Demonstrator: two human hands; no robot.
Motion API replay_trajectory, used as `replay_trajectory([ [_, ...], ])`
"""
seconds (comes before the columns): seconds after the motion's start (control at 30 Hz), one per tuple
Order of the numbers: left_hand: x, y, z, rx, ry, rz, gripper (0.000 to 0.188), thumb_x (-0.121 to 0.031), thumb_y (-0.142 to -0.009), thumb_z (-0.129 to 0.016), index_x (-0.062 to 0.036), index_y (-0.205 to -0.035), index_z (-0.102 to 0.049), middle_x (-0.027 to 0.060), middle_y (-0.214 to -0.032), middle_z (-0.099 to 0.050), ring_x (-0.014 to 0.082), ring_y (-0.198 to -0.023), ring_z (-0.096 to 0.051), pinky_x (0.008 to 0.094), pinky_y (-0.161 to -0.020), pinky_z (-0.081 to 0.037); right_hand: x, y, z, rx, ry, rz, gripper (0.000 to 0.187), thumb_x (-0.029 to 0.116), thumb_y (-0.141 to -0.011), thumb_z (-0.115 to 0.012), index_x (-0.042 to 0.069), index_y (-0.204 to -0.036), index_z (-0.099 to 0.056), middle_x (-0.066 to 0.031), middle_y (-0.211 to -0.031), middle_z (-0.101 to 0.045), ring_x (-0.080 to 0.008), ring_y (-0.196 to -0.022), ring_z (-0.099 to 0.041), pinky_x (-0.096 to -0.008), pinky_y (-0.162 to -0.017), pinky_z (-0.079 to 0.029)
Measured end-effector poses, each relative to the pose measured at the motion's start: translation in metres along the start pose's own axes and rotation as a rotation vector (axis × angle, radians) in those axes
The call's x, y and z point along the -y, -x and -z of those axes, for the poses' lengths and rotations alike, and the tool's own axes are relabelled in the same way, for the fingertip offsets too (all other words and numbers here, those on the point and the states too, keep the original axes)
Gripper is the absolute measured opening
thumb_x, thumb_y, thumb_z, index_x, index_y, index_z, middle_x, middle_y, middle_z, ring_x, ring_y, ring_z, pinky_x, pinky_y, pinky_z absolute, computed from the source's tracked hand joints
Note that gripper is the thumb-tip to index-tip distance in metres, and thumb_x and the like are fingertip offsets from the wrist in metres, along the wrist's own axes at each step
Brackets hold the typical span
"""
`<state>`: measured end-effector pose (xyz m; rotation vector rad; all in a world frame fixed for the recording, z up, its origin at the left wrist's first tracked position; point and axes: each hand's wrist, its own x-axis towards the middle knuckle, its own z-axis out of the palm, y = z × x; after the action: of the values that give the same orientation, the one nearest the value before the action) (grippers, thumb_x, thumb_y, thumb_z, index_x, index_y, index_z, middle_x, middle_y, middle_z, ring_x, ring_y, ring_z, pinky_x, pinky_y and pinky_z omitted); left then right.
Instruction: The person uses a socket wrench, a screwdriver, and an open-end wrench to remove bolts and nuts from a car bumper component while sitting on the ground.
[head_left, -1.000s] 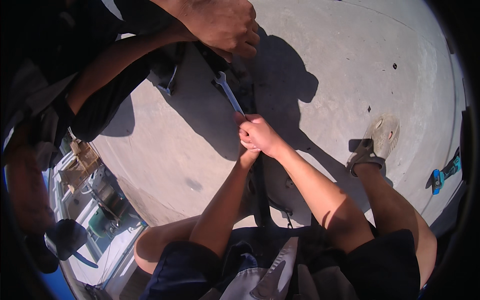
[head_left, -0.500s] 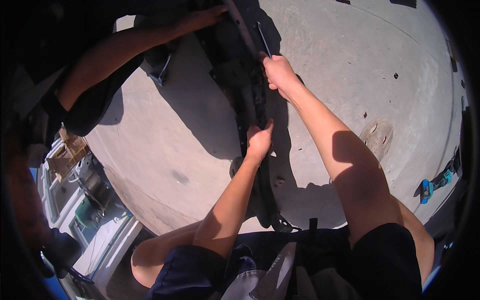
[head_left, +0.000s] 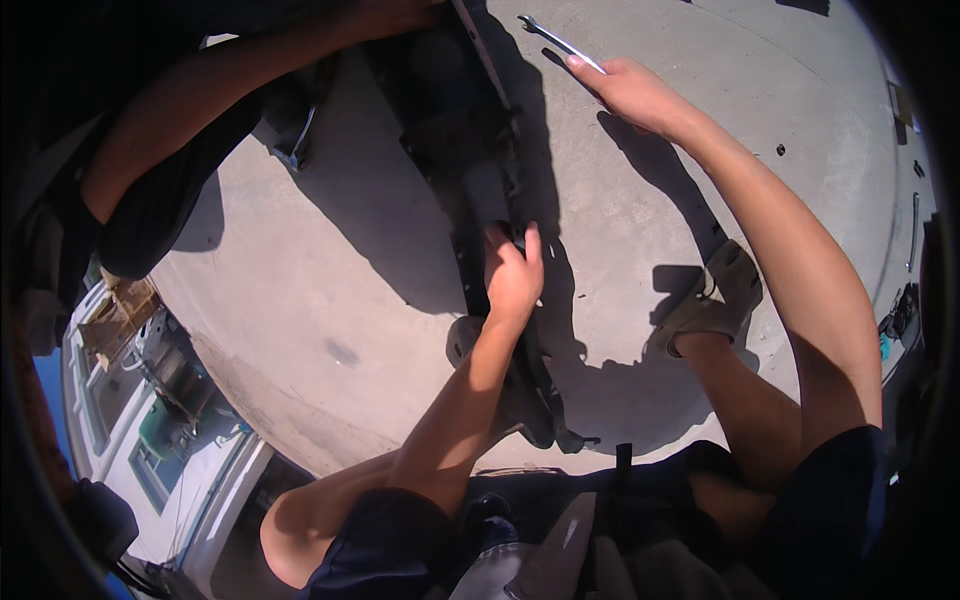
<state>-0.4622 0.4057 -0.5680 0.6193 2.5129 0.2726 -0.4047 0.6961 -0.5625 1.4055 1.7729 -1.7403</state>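
Note:
A long dark metal bar [head_left: 480, 185], with brackets and holes along it, runs from the top of the view down to my lap. My left hand [head_left: 514, 275] is closed around its middle, thumb and fingers on either side. Out to the right of the bar, my right hand [head_left: 640, 98] is closed on a shiny wrench [head_left: 562, 42], whose open jaw points to the upper left. The wrench is apart from the bar, above the concrete. Another person's arm [head_left: 210, 110] reaches in from the left to the far part of the bar, where their hand is mostly hidden in shadow.
Concrete ground [head_left: 330, 290] lies under everything. My shoe [head_left: 722, 292] rests on it at the right. Farther right are another wrench [head_left: 914, 230] and a dark and teal tool [head_left: 893, 330], partly cut off by my arm. A green object [head_left: 157, 430] stands at the lower left.
My right hand with the wrench has moved away from the bar, to the right and upward. My left hand stays on the bar. My right foot has come into fuller view.

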Motion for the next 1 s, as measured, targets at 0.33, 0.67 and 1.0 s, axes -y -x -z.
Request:
replay_trajectory([
  [0.33, -0.045, 0.005, 0.084, 0.498, -0.548, 0.048, 0.054, -0.046, -0.095, -0.044, 0.0021, -0.117, -0.051, 0.0247, -0.114, -0.061, 0.041, -0.109, -0.059, 0.0466, -0.095, -0.046, -0.041, 0.224, 0.14, 0.082, 0.077, -0.404, 0.051, 0.045, -0.094, -0.054, 0.003, -0.065, -0.053, 0.0004, -0.057, -0.045, -0.0106, -0.052, -0.041, -0.0332, -0.049, -0.036],
  [0.67, -0.065, 0.028, 0.286, 1.092, -0.809, -0.116, 0.044, -0.036, -0.089, -0.049, 0.0021, -0.11, -0.057, 0.0244, -0.109, -0.064, 0.0396, -0.102, -0.062, 0.0489, -0.088, -0.048, -0.003, 0.349, 0.178, 0.13, -0.472, -0.551, 0.042, 0.044, -0.097, -0.048, 0.011, -0.072, -0.045, 0.0051, -0.055, -0.034, -0.0061, -0.043, -0.025, -0.0255, -0.039, -0.019],
  [1.0, -0.006, 0.044, 0.054, 0.499, -0.058, 0.353, 0.08, -0.059, -0.083, -0.064, 0.0126, -0.115, -0.049, 0.0299, -0.114, -0.06, 0.0357, -0.115, -0.057, 0.0394, -0.096, -0.046, -0.051, 0.198, 0.127, 0.153, -0.09, -0.118, 0.039, 0.034, -0.101, -0.042, 0.002, -0.083, -0.056, -0.0064, -0.068, -0.05, -0.0168, -0.065, -0.048, -0.031, -0.064, -0.041],
])
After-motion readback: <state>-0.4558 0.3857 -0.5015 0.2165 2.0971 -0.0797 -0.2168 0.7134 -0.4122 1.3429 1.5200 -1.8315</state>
